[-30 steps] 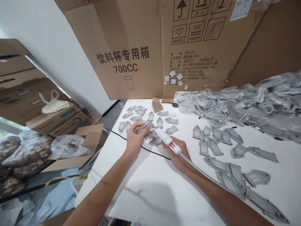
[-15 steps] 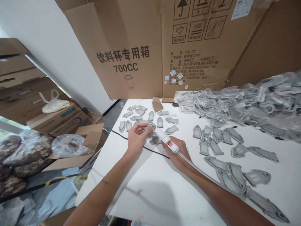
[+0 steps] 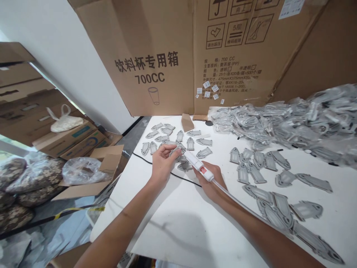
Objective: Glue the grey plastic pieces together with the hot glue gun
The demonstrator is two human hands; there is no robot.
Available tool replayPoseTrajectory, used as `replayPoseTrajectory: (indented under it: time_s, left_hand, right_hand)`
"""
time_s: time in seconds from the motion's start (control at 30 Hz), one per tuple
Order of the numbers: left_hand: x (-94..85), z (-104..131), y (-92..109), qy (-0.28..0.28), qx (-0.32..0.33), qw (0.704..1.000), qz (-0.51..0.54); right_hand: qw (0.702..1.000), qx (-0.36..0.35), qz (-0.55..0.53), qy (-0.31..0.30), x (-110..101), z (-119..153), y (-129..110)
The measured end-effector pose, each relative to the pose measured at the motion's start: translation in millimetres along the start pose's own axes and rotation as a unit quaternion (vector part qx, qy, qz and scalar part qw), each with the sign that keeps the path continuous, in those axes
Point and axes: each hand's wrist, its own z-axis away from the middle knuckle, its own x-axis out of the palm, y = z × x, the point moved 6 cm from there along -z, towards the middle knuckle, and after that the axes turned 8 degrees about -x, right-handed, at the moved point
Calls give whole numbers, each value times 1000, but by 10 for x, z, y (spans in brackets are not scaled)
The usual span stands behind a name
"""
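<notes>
My left hand (image 3: 162,162) pinches a small grey flat plastic piece (image 3: 175,152) with a pointed end, thumb and fingers closed on its edge. In my right hand (image 3: 212,182) is a white pen-like corded tool (image 3: 198,165) with a red switch; a pale cable (image 3: 237,204) runs back along the forearm. The tool's tip points at the held piece, and whether they touch I cannot tell. Similar grey pieces (image 3: 190,143) lie around and beyond my hands. Another grey piece (image 3: 184,166) lies beneath the tool's front end.
More grey pieces (image 3: 275,212) spread over the white table (image 3: 173,230) on the right. Bagged grey parts (image 3: 279,119) are heaped at the back right. A large carton (image 3: 156,41) stands behind. A black cord (image 3: 182,179) crosses the table. Open boxes (image 3: 111,163) sit at left.
The tool's tip has drawn slightly back from the held piece, toward the right. My left hand keeps its grip, and the view has shifted a little.
</notes>
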Motion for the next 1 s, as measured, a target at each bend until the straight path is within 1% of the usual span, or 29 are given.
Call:
replayPoseTrajectory:
  time_s: [0.17, 0.37, 0.5, 0.7, 0.73, 0.8, 0.9, 0.97, 1.0]
  left_hand:
    - [-1, 1, -9, 5, -3, 1000, -7]
    - [-8, 1, -20, 5, 2, 1000, -18]
    - [-13, 0, -15, 10, 19, 999, -28]
    - [-24, 3, 14, 19, 59, 997, -50]
    - [-27, 8, 31, 19, 70, 996, -58]
    - [-32, 33, 101, 18, 115, 988, -97]
    - [-21, 98, 243, 14, 209, 959, -193]
    - [-11, 127, 304, 3, 246, 941, -233]
    - [-11, 132, 321, -3, 254, 937, -239]
  right_hand:
    - [1000, -8, 30, 3, -10, -8, -42]
    - [999, -5, 36, -2, -14, -15, -26]
    - [999, -18, 35, 2, -12, -20, -30]
    - [999, 6, 31, 10, -2, -3, 35]
    - [999, 10, 28, 11, -3, 1, 45]
    - [999, 22, 22, 10, -5, 10, 59]
    - [999, 43, 18, 4, -10, 21, 66]
    - [998, 52, 21, 3, -17, 20, 60]
    - [998, 55, 22, 2, -19, 17, 57]
